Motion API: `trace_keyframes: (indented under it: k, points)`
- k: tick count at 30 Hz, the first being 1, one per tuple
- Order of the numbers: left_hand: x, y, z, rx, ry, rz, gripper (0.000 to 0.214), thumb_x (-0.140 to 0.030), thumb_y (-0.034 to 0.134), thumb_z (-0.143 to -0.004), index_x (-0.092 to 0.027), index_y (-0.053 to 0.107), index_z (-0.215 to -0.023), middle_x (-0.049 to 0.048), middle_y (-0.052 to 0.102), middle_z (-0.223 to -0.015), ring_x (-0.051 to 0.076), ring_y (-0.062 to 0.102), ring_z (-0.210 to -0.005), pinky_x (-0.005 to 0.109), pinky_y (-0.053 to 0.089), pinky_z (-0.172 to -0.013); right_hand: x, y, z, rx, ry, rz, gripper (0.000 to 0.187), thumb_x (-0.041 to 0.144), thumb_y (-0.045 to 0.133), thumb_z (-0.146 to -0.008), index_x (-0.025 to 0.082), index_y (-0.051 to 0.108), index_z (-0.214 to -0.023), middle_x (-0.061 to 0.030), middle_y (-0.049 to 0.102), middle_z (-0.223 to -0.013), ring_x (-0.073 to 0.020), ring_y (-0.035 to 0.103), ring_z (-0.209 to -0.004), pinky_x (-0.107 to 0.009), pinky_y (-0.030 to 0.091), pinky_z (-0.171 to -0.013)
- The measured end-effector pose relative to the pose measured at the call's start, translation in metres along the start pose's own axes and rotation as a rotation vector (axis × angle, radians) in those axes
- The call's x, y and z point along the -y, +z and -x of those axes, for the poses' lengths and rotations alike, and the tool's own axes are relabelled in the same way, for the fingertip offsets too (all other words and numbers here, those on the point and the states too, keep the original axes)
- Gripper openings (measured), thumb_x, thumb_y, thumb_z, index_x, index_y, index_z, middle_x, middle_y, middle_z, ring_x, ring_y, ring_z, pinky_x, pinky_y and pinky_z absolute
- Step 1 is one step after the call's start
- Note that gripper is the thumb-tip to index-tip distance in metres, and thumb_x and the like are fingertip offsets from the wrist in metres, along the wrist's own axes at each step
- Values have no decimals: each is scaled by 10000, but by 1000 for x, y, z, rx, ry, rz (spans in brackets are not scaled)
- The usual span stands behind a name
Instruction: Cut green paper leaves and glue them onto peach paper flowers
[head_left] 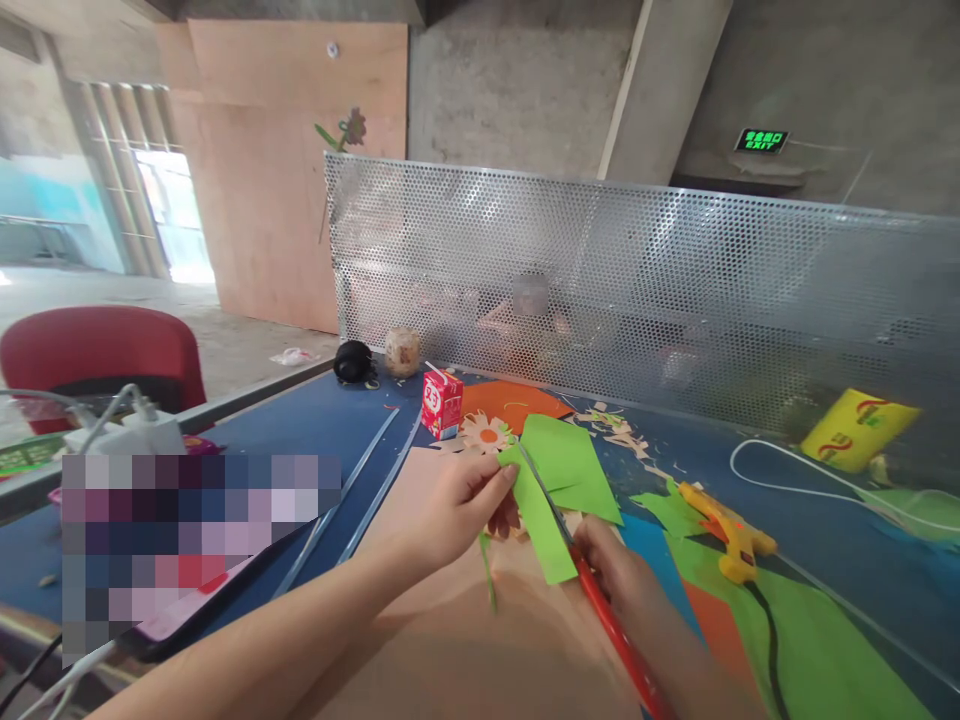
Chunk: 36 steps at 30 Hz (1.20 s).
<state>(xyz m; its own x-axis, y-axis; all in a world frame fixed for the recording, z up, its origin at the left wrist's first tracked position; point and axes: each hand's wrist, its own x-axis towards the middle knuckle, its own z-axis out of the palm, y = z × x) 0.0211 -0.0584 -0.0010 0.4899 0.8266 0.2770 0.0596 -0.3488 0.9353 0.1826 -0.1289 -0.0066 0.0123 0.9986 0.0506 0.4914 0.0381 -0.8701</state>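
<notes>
My left hand (466,497) pinches the upper end of a narrow green paper strip (541,530) between thumb and fingers. Closed around the red handles of a pair of scissors (606,615) is my right hand (611,560). The scissors' metal blades lie along the strip's right edge and point up towards my left fingertips. Behind the blades rests a larger green paper sheet (574,465). A cream paper flower (487,434) with an orange centre sits just beyond my left hand. Whether the blades are parted is hard to see.
A yellow glue gun (731,535) with a black cord lies on green sheets to the right. A red drink carton (442,404) stands beyond my left hand. Paper scraps (619,432) are strewn near the perforated metal screen (480,260). A yellow packet (855,428) is at far right.
</notes>
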Motion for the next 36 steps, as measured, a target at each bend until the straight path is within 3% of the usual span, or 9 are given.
trace_keyframes:
  k: [15, 20, 28, 31, 36]
  points:
    - [-11, 0, 2, 75, -22, -42, 340, -367, 324, -844, -143, 475, -638, 11, 530, -552, 92, 507, -492, 229, 424, -501, -4, 0, -2, 26, -2, -20, 214, 391, 463, -691, 220, 343, -644, 45, 456, -545, -131, 451, -528, -217, 329, -487]
    - [-12, 0, 2, 122, -26, -68, 341, -359, 326, -843, -145, 463, -616, 6, 524, -539, 86, 494, -481, 221, 415, -500, -6, -1, -3, 35, -31, -48, 187, 385, 443, -717, 211, 390, -674, 29, 506, -590, -127, 465, -538, -210, 325, -478]
    - [-7, 1, 0, 143, -20, -86, 335, -364, 326, -840, -157, 467, -617, -9, 519, -520, 85, 491, -472, 215, 412, -494, -15, -1, -8, -3, -39, 23, 297, 485, 412, -744, 215, 347, -637, 35, 466, -552, -117, 437, -495, -215, 323, -468]
    - [-5, -1, -2, 99, -16, -129, 348, -367, 322, -840, -161, 470, -601, -9, 529, -523, 87, 500, -483, 212, 410, -501, -15, -6, -11, -57, -45, 116, 293, 467, 478, -717, 216, 350, -638, 42, 438, -545, -118, 429, -504, -216, 321, -471]
    - [-1, -6, -8, -75, -6, -242, 315, -369, 349, -823, -172, 447, -598, -17, 549, -510, 86, 489, -462, 205, 389, -483, -17, -15, -17, -111, -27, 181, 245, 410, 507, -711, 223, 358, -657, 50, 442, -541, -114, 413, -491, -215, 307, -464]
